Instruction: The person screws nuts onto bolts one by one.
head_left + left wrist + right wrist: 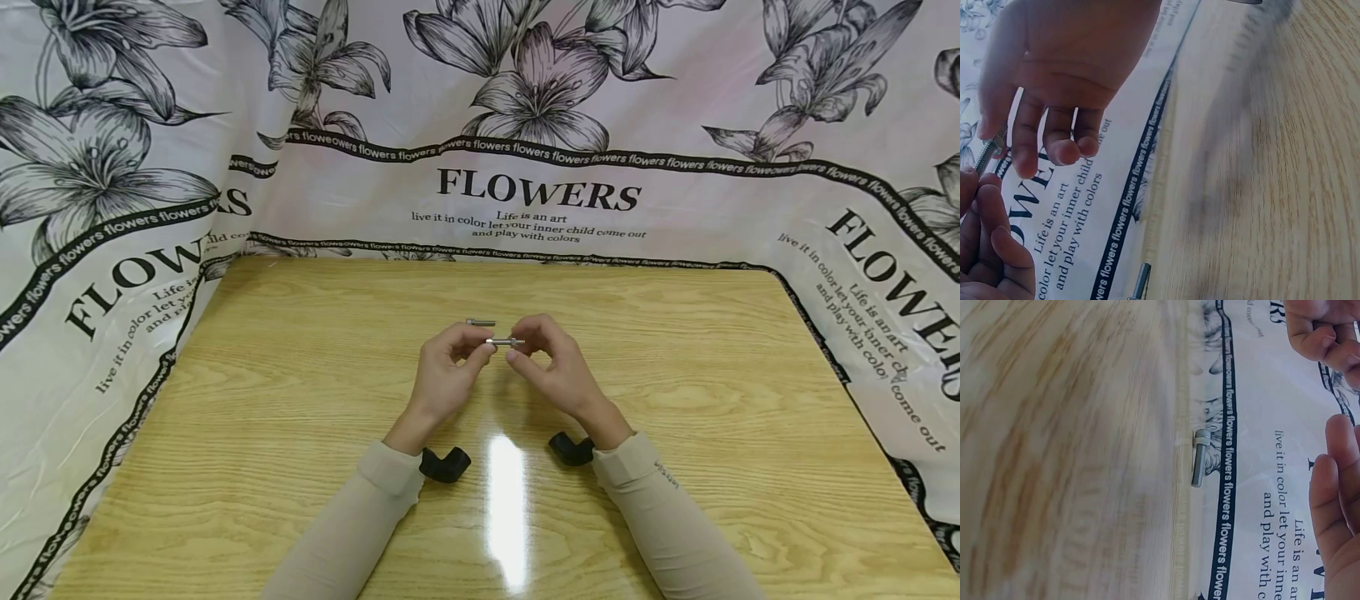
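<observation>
On the far left, the flower-printed cloth [45,400] hangs beside the wood-grain table [315,350], and in comes the left sleeve [337,525]. By its cuff sits one black elbow piece [447,466] on the tabletop. Up to the left hand [446,371], and it's a pinch: thumb and finger grasp the left end of a metal bolt [502,342], held level out in front, between the two hands. Just beyond those fingertips lies a loose bolt [482,322], head to the left, threads to the right. Along the held bolt, near its right end, there's a nut [513,342]. And here's the right hand [553,362], finger and thumb around that nut; whether they clamp it, I can't tell. Below, just beside the right cuff [622,458], rests a second black elbow piece [570,449].
</observation>
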### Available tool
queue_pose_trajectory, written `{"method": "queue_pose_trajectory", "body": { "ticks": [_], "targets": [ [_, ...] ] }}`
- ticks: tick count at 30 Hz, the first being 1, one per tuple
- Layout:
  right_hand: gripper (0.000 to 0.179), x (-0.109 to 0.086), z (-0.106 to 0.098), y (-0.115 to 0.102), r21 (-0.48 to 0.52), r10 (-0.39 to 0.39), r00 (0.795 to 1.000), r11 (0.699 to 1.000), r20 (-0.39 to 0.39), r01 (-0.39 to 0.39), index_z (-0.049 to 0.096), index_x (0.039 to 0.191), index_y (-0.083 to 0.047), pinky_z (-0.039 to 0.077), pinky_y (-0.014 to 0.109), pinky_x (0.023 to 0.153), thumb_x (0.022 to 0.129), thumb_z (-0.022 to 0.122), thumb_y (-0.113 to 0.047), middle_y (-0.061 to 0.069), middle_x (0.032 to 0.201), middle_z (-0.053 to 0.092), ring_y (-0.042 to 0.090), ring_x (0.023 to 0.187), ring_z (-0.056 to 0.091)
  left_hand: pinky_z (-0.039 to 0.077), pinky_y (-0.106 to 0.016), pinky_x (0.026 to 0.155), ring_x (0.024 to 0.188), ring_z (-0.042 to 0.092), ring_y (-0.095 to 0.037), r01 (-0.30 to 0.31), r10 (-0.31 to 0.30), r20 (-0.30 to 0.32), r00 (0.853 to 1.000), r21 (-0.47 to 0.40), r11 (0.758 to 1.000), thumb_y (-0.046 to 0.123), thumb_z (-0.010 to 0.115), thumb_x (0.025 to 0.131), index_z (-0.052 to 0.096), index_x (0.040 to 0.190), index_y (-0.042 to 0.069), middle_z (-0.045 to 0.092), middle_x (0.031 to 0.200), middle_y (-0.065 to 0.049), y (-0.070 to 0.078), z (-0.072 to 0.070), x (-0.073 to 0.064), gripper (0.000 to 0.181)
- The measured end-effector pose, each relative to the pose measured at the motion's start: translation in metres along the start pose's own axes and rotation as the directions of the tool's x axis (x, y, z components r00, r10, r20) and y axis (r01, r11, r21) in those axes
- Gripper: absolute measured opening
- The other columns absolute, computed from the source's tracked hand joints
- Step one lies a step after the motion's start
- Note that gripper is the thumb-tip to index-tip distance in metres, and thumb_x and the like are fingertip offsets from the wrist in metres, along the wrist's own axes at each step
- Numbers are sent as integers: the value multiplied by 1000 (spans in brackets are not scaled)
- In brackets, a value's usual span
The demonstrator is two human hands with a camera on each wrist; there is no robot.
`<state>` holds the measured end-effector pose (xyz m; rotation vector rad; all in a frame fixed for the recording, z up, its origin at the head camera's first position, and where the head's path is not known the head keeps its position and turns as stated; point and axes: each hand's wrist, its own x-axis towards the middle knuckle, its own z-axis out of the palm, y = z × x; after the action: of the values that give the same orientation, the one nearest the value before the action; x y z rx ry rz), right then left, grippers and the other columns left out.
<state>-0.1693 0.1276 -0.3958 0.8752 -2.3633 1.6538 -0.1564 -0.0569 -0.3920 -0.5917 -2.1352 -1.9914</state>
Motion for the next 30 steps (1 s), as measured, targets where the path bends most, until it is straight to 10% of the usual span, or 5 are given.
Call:
{"method": "queue_pose_trajectory", "body": {
  "ticks": [14, 30],
  "targets": [
    [13, 1, 1, -4, -57, 39, 999, 998, -5, -40, 62, 93, -1, 48, 36, 70, 98, 50, 1, 13, 83, 62, 32, 76, 61, 51, -44, 68, 76, 62, -37, -9, 9, 1, 1000, 19, 1000, -7, 62, 89, 64, 101, -12, 65, 90, -23, 0, 0, 0, 13],
    [11, 1, 2, -2, 23, 9, 1000, 1000, 20, -10, 53, 105, 10, 52, 39, 75, 94, 50, 8, 21, 97, 59, 34, 78, 62, 51, -44, 68, 75, 61, -36, -2, 2, -5, 1000, 21, 1000, -6, 62, 89, 64, 101, -11, 65, 89, -23, 1, 0, -1, 13]
  ]
}}
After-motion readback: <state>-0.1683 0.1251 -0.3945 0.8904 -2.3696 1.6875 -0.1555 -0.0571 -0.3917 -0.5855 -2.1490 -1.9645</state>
